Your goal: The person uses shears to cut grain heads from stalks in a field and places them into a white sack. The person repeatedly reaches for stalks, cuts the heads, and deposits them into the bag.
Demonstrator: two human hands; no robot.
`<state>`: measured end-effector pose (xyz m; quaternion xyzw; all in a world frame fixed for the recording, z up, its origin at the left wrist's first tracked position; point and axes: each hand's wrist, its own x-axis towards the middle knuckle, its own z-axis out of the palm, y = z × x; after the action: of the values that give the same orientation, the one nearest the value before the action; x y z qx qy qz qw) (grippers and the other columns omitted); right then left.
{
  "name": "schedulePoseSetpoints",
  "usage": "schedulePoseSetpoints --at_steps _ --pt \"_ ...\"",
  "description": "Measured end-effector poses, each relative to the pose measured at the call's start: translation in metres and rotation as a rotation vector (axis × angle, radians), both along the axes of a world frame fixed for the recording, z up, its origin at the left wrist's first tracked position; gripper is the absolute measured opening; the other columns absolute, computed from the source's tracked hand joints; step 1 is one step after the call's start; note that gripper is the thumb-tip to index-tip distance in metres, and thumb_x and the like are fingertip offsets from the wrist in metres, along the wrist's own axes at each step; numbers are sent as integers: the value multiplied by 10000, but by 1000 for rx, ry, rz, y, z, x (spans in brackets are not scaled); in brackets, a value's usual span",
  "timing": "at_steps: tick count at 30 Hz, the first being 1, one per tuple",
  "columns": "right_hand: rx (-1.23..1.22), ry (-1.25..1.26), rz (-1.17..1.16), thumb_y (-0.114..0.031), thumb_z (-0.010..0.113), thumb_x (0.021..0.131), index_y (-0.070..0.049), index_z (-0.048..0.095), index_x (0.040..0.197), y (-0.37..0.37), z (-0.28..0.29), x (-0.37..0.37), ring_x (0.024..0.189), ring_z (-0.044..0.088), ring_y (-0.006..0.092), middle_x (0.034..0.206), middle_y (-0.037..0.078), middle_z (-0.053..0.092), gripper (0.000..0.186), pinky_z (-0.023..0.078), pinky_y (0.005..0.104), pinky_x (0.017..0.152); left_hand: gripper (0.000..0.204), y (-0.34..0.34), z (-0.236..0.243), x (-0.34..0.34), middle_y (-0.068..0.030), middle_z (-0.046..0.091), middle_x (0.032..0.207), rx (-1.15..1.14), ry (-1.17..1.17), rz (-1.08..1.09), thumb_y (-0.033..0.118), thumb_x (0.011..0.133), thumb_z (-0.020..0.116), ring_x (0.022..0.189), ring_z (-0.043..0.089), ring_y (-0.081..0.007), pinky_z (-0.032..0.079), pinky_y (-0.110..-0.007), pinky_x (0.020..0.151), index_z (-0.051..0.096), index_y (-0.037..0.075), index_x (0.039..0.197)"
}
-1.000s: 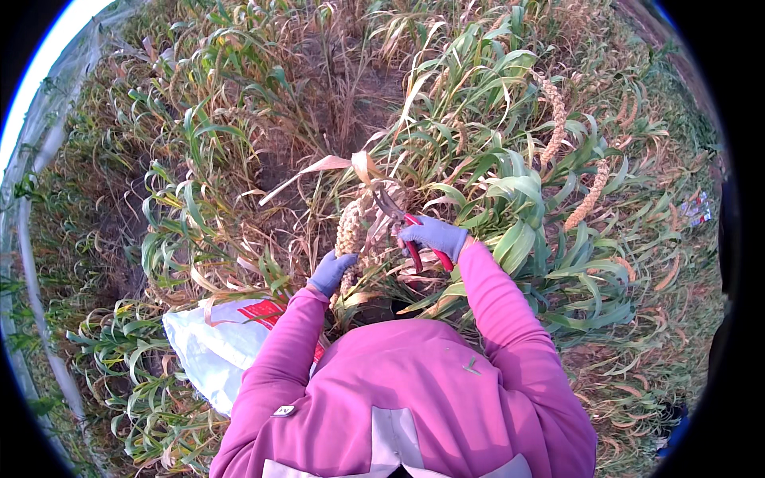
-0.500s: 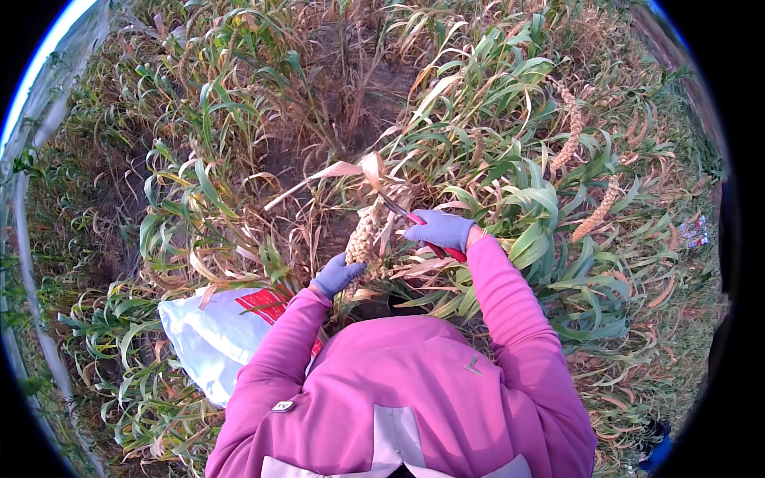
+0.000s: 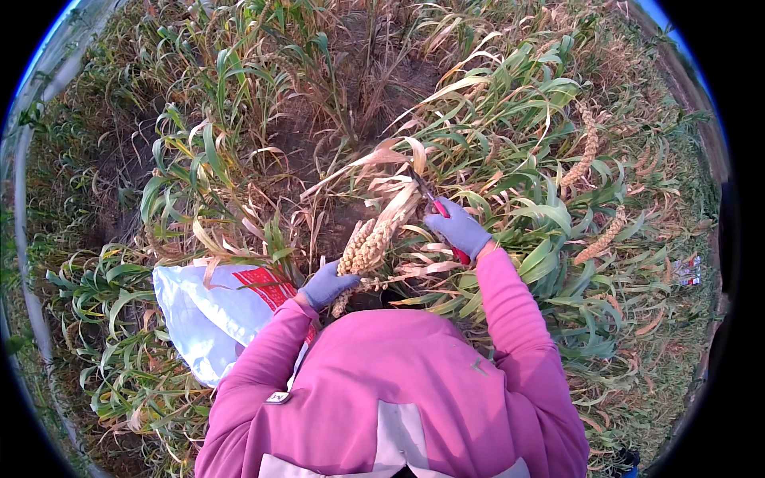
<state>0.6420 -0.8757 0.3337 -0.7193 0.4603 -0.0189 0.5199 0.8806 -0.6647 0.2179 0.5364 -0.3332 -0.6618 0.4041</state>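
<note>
Two gloved hands are seen at work over a stand of leafy plants, both in pale purple-grey gloves. The lower part of a thick, knobbly, straw-coloured seed head (image 3: 365, 248) is grasped by the left hand (image 3: 329, 285), the fingers being wrapped round it from the left side; its lower tip is seen to protrude below the glove. The seed head is located in front of the chest, left of the right hand (image 3: 460, 227), and is tilted, its upper end leaning to the right. Red-handled shears (image 3: 441, 209) are gripped in the right hand, with the dark blades (image 3: 422, 185) directed up and to the left, beside the pale dry leaves (image 3: 396, 205) at the top of the seed head. Whether the blades are parted, or in contact with the stem, cannot be told. A long withered leaf (image 3: 382, 156) is noted above the blades, bent over toward the left. A white bag (image 3: 211, 323) with a red printed panel (image 3: 261, 285) is situated beside the left forearm, partly covered by the pink sleeve (image 3: 263, 346). To the right, two further seed heads, an upper one (image 3: 587, 151) and a lower one (image 3: 603, 239), are borne among green leaves (image 3: 546, 251). Brown soil (image 3: 323, 171) is exposed between the plants ahead.
</note>
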Motion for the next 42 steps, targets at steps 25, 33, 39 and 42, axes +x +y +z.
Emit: schedulePoseSetpoints --at_steps 25,33,39,42 --pt "423 -376 -271 -262 631 883 -24 552 1108 48 -36 -45 812 608 153 905 59 610 336 500 295 813 724 258 -58 104 -237 530 1295 445 -666 769 396 848 648 1219 498 -295 393 -356 997 412 -59 1359" --pt "144 -455 -321 -264 610 900 16 524 1187 35 0 -42 917 588 145 959 66 620 409 457 281 873 341 155 75 141 -131 539 1258 -279 -920 1065 96 977 476 1170 506 -206 370 -333 1035 480 -50 1285" --pt "-10 -915 -597 -226 560 948 -14 519 1179 15 27 -46 893 618 174 947 69 616 317 501 324 846 226 16 154 26 -86 600 1083 -564 -495 450 -24 907 468 1018 571 -168 426 -299 940 576 -18 1105" --pt "-43 -1148 -826 -239 577 945 -32 502 1185 3 47 -63 891 617 203 972 86 599 325 507 360 851 216 -41 173 -26 -139 636 1031 -765 -556 16 -54 820 553 976 620 -245 465 -314 884 598 -25 1030"
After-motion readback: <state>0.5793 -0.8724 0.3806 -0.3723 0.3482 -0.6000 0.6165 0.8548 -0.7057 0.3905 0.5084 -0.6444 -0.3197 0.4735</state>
